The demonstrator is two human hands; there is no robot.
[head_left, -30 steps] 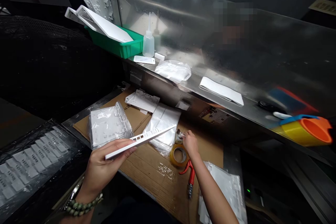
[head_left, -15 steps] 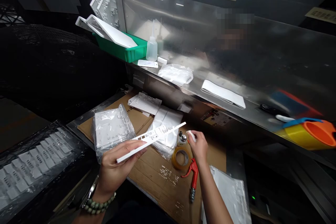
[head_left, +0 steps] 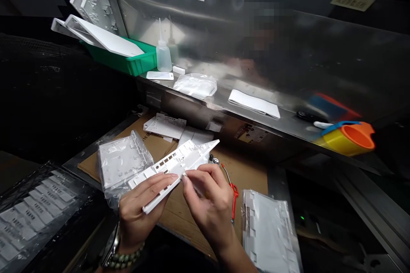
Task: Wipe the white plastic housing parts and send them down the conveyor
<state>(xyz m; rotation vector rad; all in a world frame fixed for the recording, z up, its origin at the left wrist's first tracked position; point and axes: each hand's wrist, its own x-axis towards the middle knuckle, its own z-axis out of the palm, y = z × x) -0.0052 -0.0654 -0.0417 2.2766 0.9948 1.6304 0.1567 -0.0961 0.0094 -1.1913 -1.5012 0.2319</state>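
My left hand (head_left: 141, 207) grips a white plastic housing panel (head_left: 181, 160) along its near edge, fingers on top. The panel has slots and ribs and is held tilted over the workbench. My right hand (head_left: 209, 200) is closed in a pinch at that same edge, with a small white piece (head_left: 183, 174) at the fingertips. What that piece is, I cannot make out. Just right of my right hand is a red air blow gun (head_left: 235, 198), partly covered. A small metal-topped bottle (head_left: 215, 160) shows behind my fingers.
Bagged white panels (head_left: 120, 160) lie left on the cardboard (head_left: 256, 175); another bagged panel (head_left: 265, 230) lies right. The steel shelf (head_left: 221, 100) carries a green bin (head_left: 141, 64), a squeeze bottle (head_left: 164, 57), a folded white cloth (head_left: 254, 103) and a yellow-orange tape roll (head_left: 347, 138).
My right hand has moved left with the small white piece, from beside the panel onto its near edge. The panel is turned to show more of its ribbed side. The view has shifted.
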